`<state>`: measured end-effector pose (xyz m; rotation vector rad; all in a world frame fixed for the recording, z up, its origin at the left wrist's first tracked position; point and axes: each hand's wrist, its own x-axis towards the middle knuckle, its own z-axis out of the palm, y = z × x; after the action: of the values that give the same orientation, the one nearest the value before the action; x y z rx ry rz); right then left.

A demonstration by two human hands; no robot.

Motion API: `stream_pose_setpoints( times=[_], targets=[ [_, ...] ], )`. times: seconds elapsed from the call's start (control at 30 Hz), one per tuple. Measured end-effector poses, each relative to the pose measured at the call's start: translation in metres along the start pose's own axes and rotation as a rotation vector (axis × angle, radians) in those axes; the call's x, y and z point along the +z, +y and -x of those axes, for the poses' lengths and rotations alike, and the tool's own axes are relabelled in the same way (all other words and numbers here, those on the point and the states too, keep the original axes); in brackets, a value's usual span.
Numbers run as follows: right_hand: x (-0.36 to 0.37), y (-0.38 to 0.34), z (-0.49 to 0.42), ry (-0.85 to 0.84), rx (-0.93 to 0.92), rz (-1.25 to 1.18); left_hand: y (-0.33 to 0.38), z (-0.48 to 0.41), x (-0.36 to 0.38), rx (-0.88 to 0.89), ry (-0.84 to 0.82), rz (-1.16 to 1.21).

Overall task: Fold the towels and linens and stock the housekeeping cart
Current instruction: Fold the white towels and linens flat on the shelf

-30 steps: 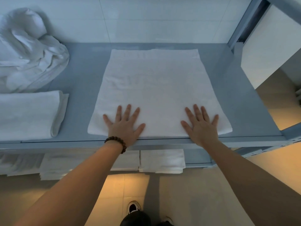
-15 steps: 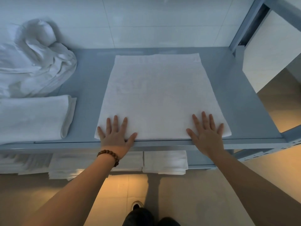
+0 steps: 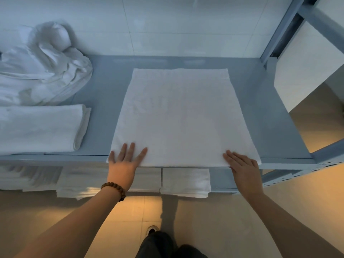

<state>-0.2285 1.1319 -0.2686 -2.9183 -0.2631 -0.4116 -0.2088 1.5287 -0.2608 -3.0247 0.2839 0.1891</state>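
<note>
White terry towel, rectangular, lies flat on grey-blue metal shelf top. Long side runs away from the person; near edge sits at the shelf's front lip, maybe slightly over it. Looks doubled, can't confirm.

Left hand is flat on the near-left corner, fingers spread and straight, palm hanging off the front edge. Nothing grasped, just pressing. Right hand is flat on the near-right corner, fingers straight and close together. Also released, no pinch visible; thumb is hidden, so it may be tucked under the hem.

Judgement: one hand at each near corner pins and smooths the layer and squares the edge, likely set-up for lifting those corners and folding toward the wall.

Brown wooden bead bracelet on left wrist.

Left of the towel and apart from it: folded white towel, thick oblong, layered end facing right. Behind that, touching or nearly: crumpled heap of white linen against the tiled wall, probably the unfolded supply. Underneath, on a lower level: stacks of folded white towels side by side, probably finished stock.

Progress guess: midway, some folded, heap left. Next move needs both corners lifted together or the terry skews. Risk: with the edge at the lip, a tug toward the body could slide the towel off.
</note>
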Motion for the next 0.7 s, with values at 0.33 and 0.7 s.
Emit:
stream_pose_setpoints(
  times=[0.33,0.7],
  targets=[
    [-0.043,-0.001,-0.004,0.203,0.079,-0.116,-0.008,0.029,-0.048,0.091,0.409,0.312],
    [-0.13,-0.013,0.008,0.39,-0.034,-0.135,-0.032,0.066,-0.134,0.19,0.645,0.461]
  ],
)
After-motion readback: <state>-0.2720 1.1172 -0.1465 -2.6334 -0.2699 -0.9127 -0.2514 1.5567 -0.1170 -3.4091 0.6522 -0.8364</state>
